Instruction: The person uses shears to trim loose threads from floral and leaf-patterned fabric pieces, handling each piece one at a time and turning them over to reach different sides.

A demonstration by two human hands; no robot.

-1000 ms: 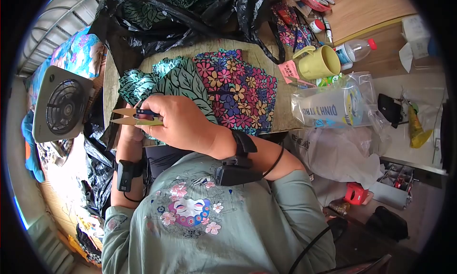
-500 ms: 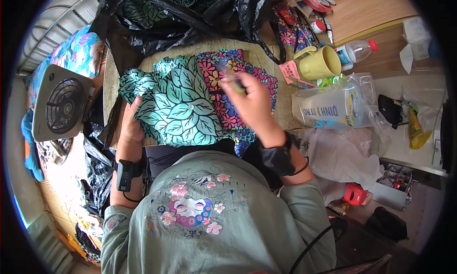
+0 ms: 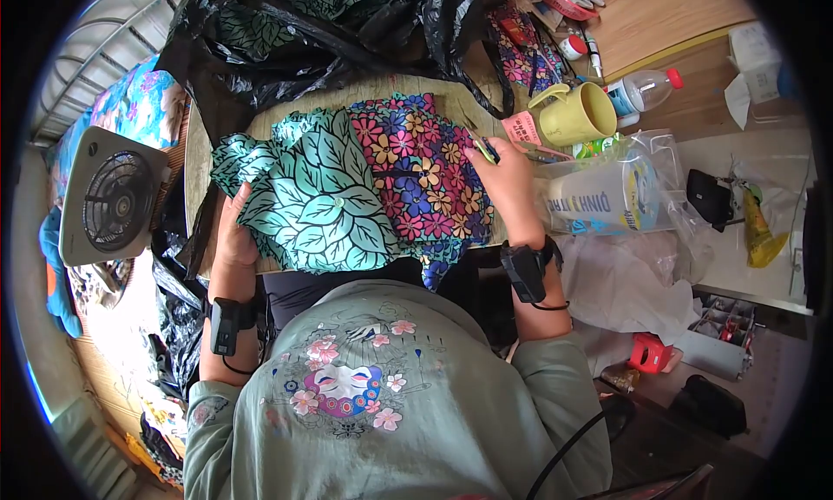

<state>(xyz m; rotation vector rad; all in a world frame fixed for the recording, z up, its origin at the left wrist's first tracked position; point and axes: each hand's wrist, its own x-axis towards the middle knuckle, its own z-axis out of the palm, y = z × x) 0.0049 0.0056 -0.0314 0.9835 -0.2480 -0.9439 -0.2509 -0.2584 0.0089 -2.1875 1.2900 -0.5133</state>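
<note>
Green leaf-print fabric (image 3: pixel 325 200) lies spread over the left part of the wooden table (image 3: pixel 338 89). Beside it, partly under its edge, is a pink and blue flower-print fabric (image 3: pixel 425 166). My left hand (image 3: pixel 234 226) grips the left edge of the green fabric, thumb on top and fingers hidden beneath. At the right edge of the flower print, my right hand (image 3: pixel 506 180) is closed around a small yellow-green and dark tool (image 3: pixel 486 148), which looks like thread snips.
Black plastic bags (image 3: pixel 347 44) cover the table's far side. A yellow mug (image 3: pixel 577 116), a pink paper slip (image 3: pixel 521 129), a clear bottle (image 3: pixel 642 92) and a printed plastic bag (image 3: pixel 599 196) stand or lie at right. A fan (image 3: pixel 117 196) is at left.
My right hand has moved right with the tool, from above the middle of the flower print to its right edge. My left hand remains at the green fabric.
</note>
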